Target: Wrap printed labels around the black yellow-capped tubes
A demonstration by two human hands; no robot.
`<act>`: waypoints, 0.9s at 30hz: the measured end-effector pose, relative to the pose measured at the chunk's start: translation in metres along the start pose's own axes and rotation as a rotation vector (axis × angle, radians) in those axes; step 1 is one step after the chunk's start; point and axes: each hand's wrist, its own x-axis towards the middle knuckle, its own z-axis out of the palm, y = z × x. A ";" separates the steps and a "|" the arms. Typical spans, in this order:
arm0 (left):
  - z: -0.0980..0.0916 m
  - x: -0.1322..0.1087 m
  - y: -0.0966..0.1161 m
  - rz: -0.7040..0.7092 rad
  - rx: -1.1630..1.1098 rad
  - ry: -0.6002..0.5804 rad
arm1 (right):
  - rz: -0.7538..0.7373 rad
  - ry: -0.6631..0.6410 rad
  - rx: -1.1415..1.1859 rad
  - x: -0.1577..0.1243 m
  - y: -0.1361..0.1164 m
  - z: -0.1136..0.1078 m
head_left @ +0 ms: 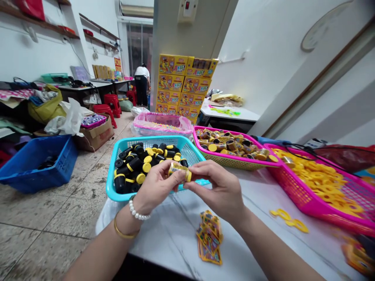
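My left hand (159, 183) is closed round a small cylinder (177, 168) wrapped in a yellow printed label. At the cylinder's yellow end, the thumb and fingers of my right hand (219, 187) pinch it. Just behind my left hand stands a turquoise basket (113, 171) of black cylinders with yellow caps (140, 178). On the marbled table (172, 230) below my hands lies a pile of printed yellow stickers (209, 238). A pink basket (234, 166) behind my right hand holds many cylinders with the printed label (231, 145).
To the right, a pink basket (295, 185) holds yellow ring-shaped plastic parts (325, 179), with a few loose rings (288, 219) on the table. Stacked yellow boxes (171, 82) stand behind. On the floor at left sits a blue crate (58, 168). A person (142, 84) bends far back.
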 end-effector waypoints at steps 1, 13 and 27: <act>0.000 0.001 0.000 0.005 -0.014 0.009 | 0.113 0.019 0.093 -0.001 -0.001 0.003; 0.005 0.000 -0.005 0.063 -0.060 0.002 | 0.546 -0.070 0.380 0.004 -0.007 0.005; 0.003 0.008 -0.020 0.026 -0.125 0.061 | 0.205 -0.219 0.006 0.000 0.004 -0.002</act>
